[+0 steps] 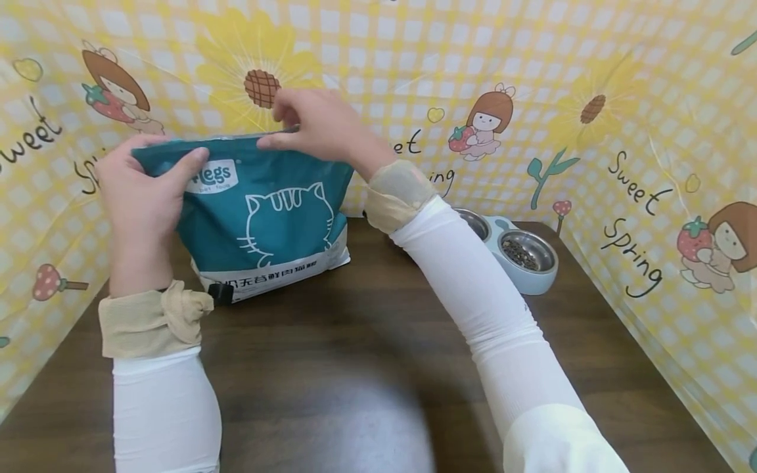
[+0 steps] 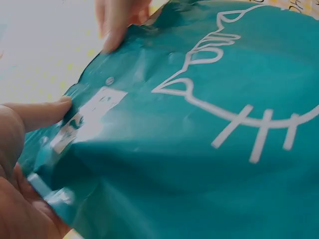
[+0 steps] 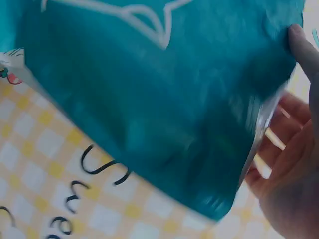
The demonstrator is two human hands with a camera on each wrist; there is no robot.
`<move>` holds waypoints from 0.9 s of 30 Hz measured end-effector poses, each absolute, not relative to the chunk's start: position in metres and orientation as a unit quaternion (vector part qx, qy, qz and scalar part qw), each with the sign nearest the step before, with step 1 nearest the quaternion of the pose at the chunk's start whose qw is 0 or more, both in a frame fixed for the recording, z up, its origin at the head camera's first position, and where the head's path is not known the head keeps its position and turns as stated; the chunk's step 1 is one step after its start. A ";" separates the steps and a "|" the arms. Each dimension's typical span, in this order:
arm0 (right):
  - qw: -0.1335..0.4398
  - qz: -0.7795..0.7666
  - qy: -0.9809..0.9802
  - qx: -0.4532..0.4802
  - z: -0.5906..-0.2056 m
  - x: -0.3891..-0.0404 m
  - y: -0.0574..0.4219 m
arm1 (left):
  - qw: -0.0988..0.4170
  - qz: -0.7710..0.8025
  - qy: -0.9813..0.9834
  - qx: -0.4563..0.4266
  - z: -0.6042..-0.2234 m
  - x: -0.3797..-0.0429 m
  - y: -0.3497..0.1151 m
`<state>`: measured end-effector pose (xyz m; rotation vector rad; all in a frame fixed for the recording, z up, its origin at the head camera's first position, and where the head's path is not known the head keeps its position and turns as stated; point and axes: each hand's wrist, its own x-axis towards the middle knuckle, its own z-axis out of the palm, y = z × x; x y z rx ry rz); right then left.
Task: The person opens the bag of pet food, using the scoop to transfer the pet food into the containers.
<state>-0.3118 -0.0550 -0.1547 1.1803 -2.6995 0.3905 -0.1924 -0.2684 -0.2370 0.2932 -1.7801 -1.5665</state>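
Note:
A teal pet food bag (image 1: 278, 177) with a white cat outline and a white lower band stands on the table at the left. At its upper left corner, my left hand (image 1: 142, 197) grips the bag, thumb on the front and fingers behind. My right hand (image 1: 325, 125) pinches the top edge, right of the middle. In the left wrist view, the left thumb (image 2: 42, 114) lies beside the printed label. The right wrist view shows the right thumb (image 3: 304, 50) on the bag's front, with the other fingers on the far side of the edge.
Behind my right forearm sits a pale blue double pet bowl (image 1: 541, 282) with metal dishes; brown kibble (image 1: 520, 255) lies in the right one. A yellow checked cloth (image 1: 367, 39) with cartoon prints walls the dark wooden table (image 1: 284, 381) at the back and sides.

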 end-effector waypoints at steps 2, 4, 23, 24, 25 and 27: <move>0.060 0.200 -0.904 0.372 -0.157 -0.319 -0.040 | 0.344 -0.592 -0.718 0.127 -0.237 -0.190 -0.272; 0.028 0.273 -0.897 0.345 -0.162 -0.326 -0.024 | 0.308 -0.562 -0.754 0.143 -0.236 -0.188 -0.276; -0.149 0.401 -0.856 0.290 -0.313 -0.317 0.007 | 0.190 -0.453 -0.859 0.143 -0.242 -0.187 -0.287; -0.135 0.404 -0.859 0.285 -0.313 -0.315 0.002 | 0.195 -0.470 -0.848 0.150 -0.242 -0.188 -0.285; -0.123 0.409 -0.861 0.276 -0.314 -0.313 -0.003 | 0.197 -0.486 -0.836 0.158 -0.242 -0.190 -0.284; -0.106 0.415 -0.867 0.254 -0.314 -0.307 -0.012 | 0.210 -0.513 -0.814 0.176 -0.242 -0.193 -0.283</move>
